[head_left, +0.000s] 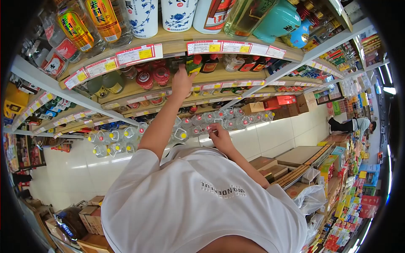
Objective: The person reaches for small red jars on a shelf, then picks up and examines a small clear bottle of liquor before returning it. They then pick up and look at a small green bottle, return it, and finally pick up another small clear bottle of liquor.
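My left hand (182,83) reaches onto the shelf under the top row, its fingers closed round a small green bottle (194,64) with a yellow label and red cap. Dark bottles (209,64) stand right of it, and red-lidded jars (161,76) stand to its left. Lower down, my right hand (220,137) is in front of my body with its fingers curled in; no object shows in it. Beyond that hand are clear plastic jugs (229,123) with red caps, on the floor.
Overhead, a shelf edge (177,47) with price tags carries large bottles (179,14). Grey shelf posts (270,80) slant at both sides. Yellow-capped jugs (114,149) stand at the left. Cardboard boxes (299,155) lie to the right; a person (358,125) is farther off.
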{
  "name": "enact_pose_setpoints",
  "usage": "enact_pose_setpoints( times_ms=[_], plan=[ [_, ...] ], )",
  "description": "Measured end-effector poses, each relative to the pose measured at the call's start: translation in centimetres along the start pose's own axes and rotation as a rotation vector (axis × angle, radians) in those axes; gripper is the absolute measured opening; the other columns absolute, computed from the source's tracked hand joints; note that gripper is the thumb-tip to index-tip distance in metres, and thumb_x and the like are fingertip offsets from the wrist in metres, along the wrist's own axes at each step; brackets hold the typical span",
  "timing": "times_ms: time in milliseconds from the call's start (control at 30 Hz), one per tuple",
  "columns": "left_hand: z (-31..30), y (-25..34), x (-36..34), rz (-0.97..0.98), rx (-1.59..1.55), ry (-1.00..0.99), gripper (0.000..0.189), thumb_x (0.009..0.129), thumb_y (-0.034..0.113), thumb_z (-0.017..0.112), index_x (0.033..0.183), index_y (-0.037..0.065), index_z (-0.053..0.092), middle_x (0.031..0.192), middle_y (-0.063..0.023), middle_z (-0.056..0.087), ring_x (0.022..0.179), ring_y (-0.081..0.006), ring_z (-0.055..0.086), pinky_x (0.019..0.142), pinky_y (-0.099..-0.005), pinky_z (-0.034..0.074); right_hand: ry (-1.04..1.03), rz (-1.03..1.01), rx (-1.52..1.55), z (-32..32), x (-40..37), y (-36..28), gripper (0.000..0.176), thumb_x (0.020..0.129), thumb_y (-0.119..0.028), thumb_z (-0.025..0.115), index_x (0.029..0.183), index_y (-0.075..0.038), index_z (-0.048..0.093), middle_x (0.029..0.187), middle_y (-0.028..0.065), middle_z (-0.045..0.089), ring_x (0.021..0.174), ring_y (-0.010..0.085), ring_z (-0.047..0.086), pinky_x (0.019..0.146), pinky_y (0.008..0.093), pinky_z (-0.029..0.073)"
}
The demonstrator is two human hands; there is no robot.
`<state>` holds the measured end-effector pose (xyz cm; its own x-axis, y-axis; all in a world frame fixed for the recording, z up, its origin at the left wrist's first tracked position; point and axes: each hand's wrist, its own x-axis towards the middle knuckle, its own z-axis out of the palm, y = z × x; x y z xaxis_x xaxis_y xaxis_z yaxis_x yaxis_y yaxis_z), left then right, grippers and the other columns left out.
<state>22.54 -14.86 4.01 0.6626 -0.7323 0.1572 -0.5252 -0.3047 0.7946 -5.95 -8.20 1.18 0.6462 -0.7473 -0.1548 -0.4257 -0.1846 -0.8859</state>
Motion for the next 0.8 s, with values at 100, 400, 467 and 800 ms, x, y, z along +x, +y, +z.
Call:
enact_pose_setpoints(
  times_ms=[100, 400, 467, 800],
  plan=[
    [0.6, -1.1, 0.4, 0.154, 0.014, 0.042, 0.052, 0.085, 0.033, 0.071, 0.121, 0.004, 0.047, 0.105, -0.0273, 0.063, 0.094, -0.0478, 0.062, 0.076, -0.0543, 0.052, -0.022, 0.035, 0.001, 0.2, 0.2, 0.0, 0.031, 0.089, -0.009, 0.061, 0.117, 0.000, 0.055, 0.091, 0.0126, 0.068, 0.072, 0.0214, 0.066, 0.065, 0.0345, 0.052],
    [1.0, -1.1, 0.3, 0.193, 0.023, 0.096, 0.046, 0.084, 0.028, 0.073, 0.117, 0.002, 0.054, 0.104, -0.0265, 0.063, 0.094, -0.0458, 0.061, 0.078, -0.0518, 0.051, -0.056, 0.007, -0.021, -0.5, 0.3, -0.6, 0.029, 0.089, -0.010, 0.061, 0.116, 0.000, 0.057, 0.093, 0.0129, 0.068, 0.074, 0.0214, 0.065, 0.068, 0.0335, 0.053],
    [0.9, -0.8, 0.3, 0.176, 0.046, 0.079, 0.046, 0.084, 0.028, 0.072, 0.117, 0.002, 0.054, 0.102, -0.0268, 0.065, 0.093, -0.0453, 0.063, 0.076, -0.0519, 0.051, -0.070, -0.007, -0.030, -1.1, 1.0, -0.1, 0.027, 0.090, -0.010, 0.060, 0.115, 0.001, 0.057, 0.092, 0.0120, 0.068, 0.076, 0.0192, 0.066, 0.068, 0.0324, 0.053],
    [0.0, -0.1, -0.5, 0.182, -0.055, 0.044, 0.050, 0.085, 0.029, 0.072, 0.120, 0.002, 0.049, 0.094, -0.0270, 0.066, 0.088, -0.0447, 0.064, 0.073, -0.0517, 0.053, -0.083, -0.136, 0.000, -3.4, 3.2, -1.7, 0.024, 0.091, -0.011, 0.060, 0.112, 0.001, 0.060, 0.087, 0.0128, 0.068, 0.073, 0.0177, 0.065, 0.066, 0.0316, 0.052]
  ],
)
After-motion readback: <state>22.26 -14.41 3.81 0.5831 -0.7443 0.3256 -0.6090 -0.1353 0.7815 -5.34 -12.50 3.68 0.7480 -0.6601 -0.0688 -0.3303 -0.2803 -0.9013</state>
